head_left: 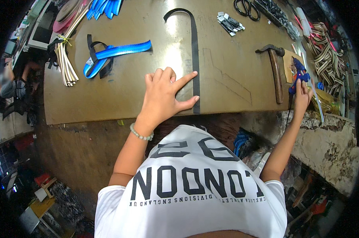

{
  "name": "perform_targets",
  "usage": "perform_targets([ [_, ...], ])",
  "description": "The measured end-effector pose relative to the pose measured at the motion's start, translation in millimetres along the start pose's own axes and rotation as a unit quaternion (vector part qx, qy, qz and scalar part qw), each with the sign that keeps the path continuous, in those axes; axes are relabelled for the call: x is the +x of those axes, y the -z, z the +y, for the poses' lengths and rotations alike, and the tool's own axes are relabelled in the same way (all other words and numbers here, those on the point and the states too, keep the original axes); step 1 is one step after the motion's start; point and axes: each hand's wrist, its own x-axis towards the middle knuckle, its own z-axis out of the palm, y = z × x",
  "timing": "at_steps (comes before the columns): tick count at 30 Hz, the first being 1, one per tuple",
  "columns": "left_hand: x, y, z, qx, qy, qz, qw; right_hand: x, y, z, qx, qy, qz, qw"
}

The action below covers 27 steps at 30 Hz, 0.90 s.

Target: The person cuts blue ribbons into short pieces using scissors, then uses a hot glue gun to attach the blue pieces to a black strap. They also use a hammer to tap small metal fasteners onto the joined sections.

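A long black strap lies on the brown table, its far end curled to the left and its near end at the front edge. My left hand rests beside it, thumb and forefinger spread with both tips on the strap, other fingers bent. At the table's right side, my right hand has its fingers around a blue glue gun. A dark cord hangs below that hand. Left of the glue gun lies a hammer with a wooden handle and dark head.
A blue strap piece with black webbing lies at left, near a tied bundle of cream strips. Small black-and-white pieces and black scissors sit at the far right. Striped cords heap beyond the right edge. A person is at far left.
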Motion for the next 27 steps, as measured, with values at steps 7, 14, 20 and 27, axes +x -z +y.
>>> perform_targets([
  [7, -1.0, -0.7, -1.2, 0.002, 0.005, -0.009, 1.000, 20.2, -42.8, -97.2, -0.031, -0.007, 0.065, 0.997],
  [14, 1.7, 4.2, -0.6, -0.015, 0.015, -0.021, 1.000, -74.6, -97.3, -217.0, 0.051, 0.306, -0.374, 0.874],
  [20, 1.4, 4.3, -1.5, -0.024, 0.023, -0.030, 0.999, -66.6, -121.8, -216.8, 0.049, 0.301, -0.436, 0.847],
  [27, 1.0, 3.2, -1.3, -0.025, 0.022, -0.022, 0.999, -63.0, -130.9, -216.6, 0.031, 0.323, -0.465, 0.824],
])
